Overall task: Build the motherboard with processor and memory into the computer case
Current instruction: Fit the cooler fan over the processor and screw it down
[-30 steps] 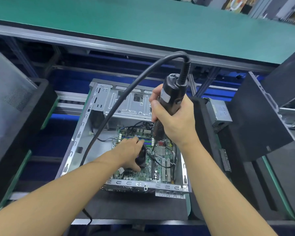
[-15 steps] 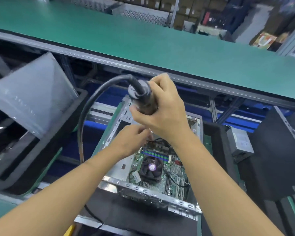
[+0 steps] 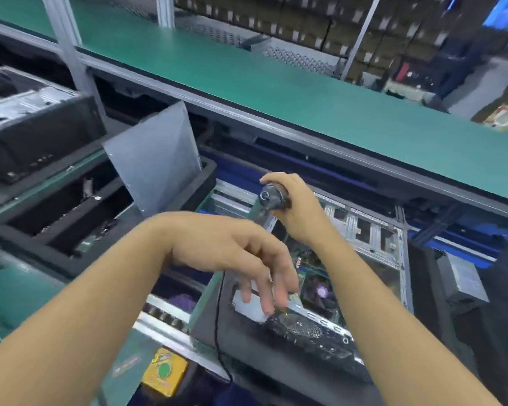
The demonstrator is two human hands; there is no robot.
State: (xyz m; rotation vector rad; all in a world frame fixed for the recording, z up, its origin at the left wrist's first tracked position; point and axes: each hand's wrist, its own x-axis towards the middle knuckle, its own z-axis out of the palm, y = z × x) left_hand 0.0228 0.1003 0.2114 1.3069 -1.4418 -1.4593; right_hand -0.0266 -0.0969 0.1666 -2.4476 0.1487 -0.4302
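The open computer case (image 3: 373, 238) lies on its side in a black foam cradle at lower right. The green motherboard (image 3: 308, 259) sits inside it, and its black processor fan (image 3: 320, 291) shows beside my right forearm. My right hand (image 3: 299, 209) grips a black electric screwdriver (image 3: 272, 197) upright above the case's left part; its tip is hidden. My left hand (image 3: 235, 256) hangs in the air over the case's near left corner, with its fingers loosely drooping and holding nothing. The frame is motion-blurred.
A grey metal side panel (image 3: 156, 156) leans in a black foam tray (image 3: 56, 230) to the left. Another case (image 3: 27, 127) lies at far left. A yellow button box (image 3: 165, 370) sits at the near edge. A power supply (image 3: 461, 282) lies at right. A green conveyor (image 3: 276, 83) runs behind.
My left hand has come up off the motherboard and now hangs free over the case's near corner. The view has swung left and up. The right hand still holds the screwdriver.
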